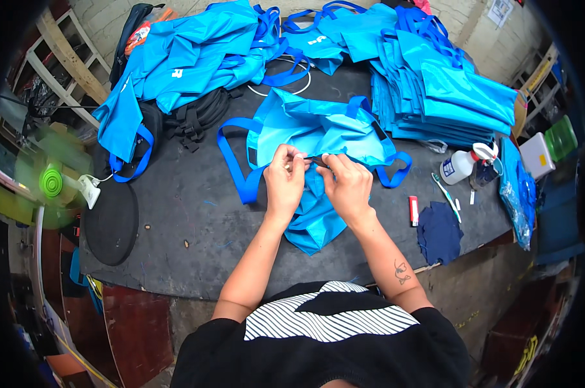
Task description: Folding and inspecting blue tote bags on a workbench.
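A light-blue tote bag (325, 132) with darker blue strap handles lies crumpled and open on the table in front of me. My left hand (284, 178) pinches the bag's near edge between thumb and fingers. Close beside it, my right hand (345, 184) is closed at the same edge. A small dark thing shows between its fingertips, too hidden to name. One strap (240, 161) loops out to the left and another strap (396, 171) to the right. Part of the bag hangs toward me below my hands.
Blue bags (176, 58) heap at the back left; a folded stack of bags (434, 97) stands back right. On the dark table (182, 207), a spray bottle (459, 166), toothbrush (446, 197), red lighter (413, 211) and navy cloth (439, 233) lie right. A green fan (51, 183) stands left.
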The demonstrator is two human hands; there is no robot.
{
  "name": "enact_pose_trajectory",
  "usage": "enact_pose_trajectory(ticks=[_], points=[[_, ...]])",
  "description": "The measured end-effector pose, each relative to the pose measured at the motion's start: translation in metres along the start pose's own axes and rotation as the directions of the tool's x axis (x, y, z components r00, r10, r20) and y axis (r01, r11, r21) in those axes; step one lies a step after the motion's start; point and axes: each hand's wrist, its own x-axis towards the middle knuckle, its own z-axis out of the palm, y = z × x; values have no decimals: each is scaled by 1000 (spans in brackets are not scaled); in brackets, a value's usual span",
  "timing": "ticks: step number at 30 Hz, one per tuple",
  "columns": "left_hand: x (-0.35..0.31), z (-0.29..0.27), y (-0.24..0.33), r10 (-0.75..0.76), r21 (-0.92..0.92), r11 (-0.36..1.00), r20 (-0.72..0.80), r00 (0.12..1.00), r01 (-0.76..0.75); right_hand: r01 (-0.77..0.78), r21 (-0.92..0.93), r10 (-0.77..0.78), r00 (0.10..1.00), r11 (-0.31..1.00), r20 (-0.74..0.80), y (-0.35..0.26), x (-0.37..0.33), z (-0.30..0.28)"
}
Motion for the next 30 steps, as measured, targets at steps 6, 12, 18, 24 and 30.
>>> enact_pose_trajectory(ticks=[6, 12, 18, 24, 30], points=[[1, -2, -2, 5, -71, 997, -11, 1000, -6, 30, 2, -30, 999, 1000, -29, 2, -3, 3], [1, 0, -2, -14, -71, 997, -14, 1000, 13, 4, 23, -4, 999, 1000, -35, 0, -2, 3], [0, 0, -2, -23, -61, 998, -11, 1000, 22, -26, 51, 28, 999, 998, -45, 0, -2, 6], [0, 0, 0, -25, -35, 999, -8, 1000, 25, -43, 95, 46, 998, 995, -33, 2, -1, 8], [4, -2, -2, 144, 224, 964, 23, 989, -146, -261, 369, 275, 961, 892, 14, 10, -4, 9]])
